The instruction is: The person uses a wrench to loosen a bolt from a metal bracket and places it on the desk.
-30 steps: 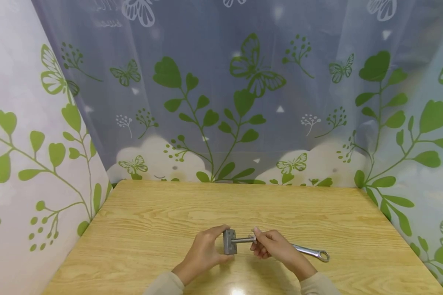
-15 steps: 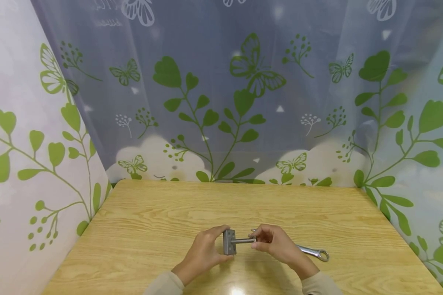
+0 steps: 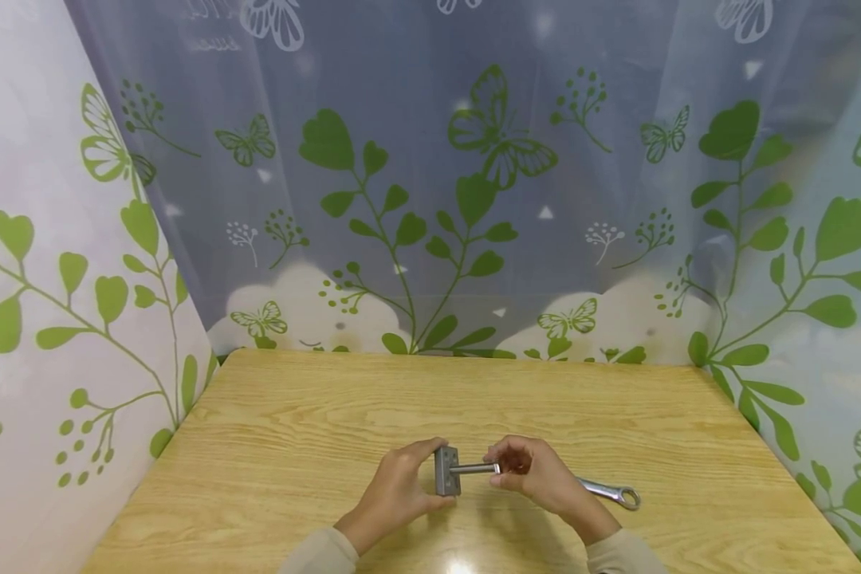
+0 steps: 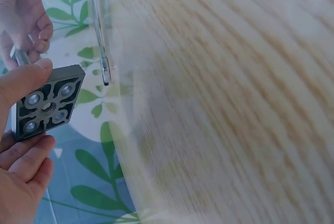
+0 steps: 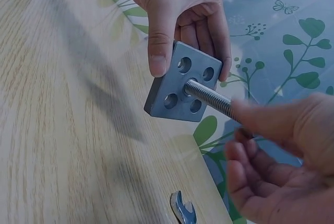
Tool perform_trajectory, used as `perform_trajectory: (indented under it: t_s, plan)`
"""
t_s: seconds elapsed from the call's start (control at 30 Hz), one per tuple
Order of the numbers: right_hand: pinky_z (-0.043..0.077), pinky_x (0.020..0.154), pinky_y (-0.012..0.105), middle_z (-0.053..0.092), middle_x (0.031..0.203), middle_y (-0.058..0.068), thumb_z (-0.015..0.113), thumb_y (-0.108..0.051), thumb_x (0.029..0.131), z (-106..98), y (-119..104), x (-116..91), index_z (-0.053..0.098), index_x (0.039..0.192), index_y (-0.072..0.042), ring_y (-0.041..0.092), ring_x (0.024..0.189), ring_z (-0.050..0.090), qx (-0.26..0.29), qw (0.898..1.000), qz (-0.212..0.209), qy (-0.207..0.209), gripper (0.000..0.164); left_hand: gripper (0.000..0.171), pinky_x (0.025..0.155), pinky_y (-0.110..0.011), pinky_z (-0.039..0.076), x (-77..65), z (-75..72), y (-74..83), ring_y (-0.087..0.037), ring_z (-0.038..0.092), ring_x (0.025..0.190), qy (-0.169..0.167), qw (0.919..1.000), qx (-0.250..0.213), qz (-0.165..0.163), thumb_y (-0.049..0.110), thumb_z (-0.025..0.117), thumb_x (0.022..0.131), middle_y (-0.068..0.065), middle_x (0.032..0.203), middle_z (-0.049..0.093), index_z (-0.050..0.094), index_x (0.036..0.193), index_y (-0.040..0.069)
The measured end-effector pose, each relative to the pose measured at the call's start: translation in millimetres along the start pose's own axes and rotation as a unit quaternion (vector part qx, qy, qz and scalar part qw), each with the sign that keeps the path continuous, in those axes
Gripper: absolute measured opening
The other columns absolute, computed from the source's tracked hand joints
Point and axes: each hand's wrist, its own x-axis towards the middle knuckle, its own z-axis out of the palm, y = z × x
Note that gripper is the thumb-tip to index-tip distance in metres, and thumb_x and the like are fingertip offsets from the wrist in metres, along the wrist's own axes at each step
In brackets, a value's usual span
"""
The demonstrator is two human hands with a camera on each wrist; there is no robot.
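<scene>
My left hand (image 3: 398,488) grips a square grey metal plate (image 3: 442,472) by its opposite edges, thumb on one and fingers on the other. A threaded bolt (image 5: 211,97) stands out from the middle of the plate, pointing at my right hand (image 3: 545,478). The thumb and fingers of that hand pinch the bolt's far end. Four-corner holes show on the plate's near face in the right wrist view, while the left wrist view shows its ribbed back (image 4: 39,110). Both hands hold the assembly above the wooden table (image 3: 316,414).
A shiny combination wrench (image 3: 606,489) lies on the table, partly behind my right hand in the head view. Its open jaw end shows low in the right wrist view. Curtains (image 3: 430,159) with green leaves and butterflies surround the table's back and sides.
My right hand has turned about the bolt's end: its thumb, on top a second ago, now lies lower, with the fingers above. The left hand and plate hold still.
</scene>
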Motion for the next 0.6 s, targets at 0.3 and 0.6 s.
perform_trajectory:
  t_s: [0.3,0.6]
  plan:
    - [0.057,0.072,0.037,0.064,0.083,0.009,0.039,-0.041,0.103,2.9,-0.1,-0.9,0.063,0.095,0.010,0.021,0.076,0.063,0.025,0.996,0.076,-0.048,0.057,0.071,0.094,-0.038,0.054,-0.2,2.2,-1.2,-0.028,0.064,0.109,0.007,1.0000,0.004,0.003,0.017,0.091,0.062,-0.014,0.120,0.066,0.060,0.123,-0.001]
    - [0.052,0.062,0.029,0.057,0.074,0.003,0.056,-0.029,0.098,2.7,1.4,-1.7,0.062,0.092,0.005,0.015,0.068,0.055,0.026,0.996,0.068,-0.047,0.035,0.071,0.095,-0.037,0.053,-4.4,5.0,-3.6,-0.029,0.063,0.110,0.002,0.9999,0.010,0.010,0.018,0.090,0.063,-0.014,0.121,0.065,0.059,0.124,-0.001]
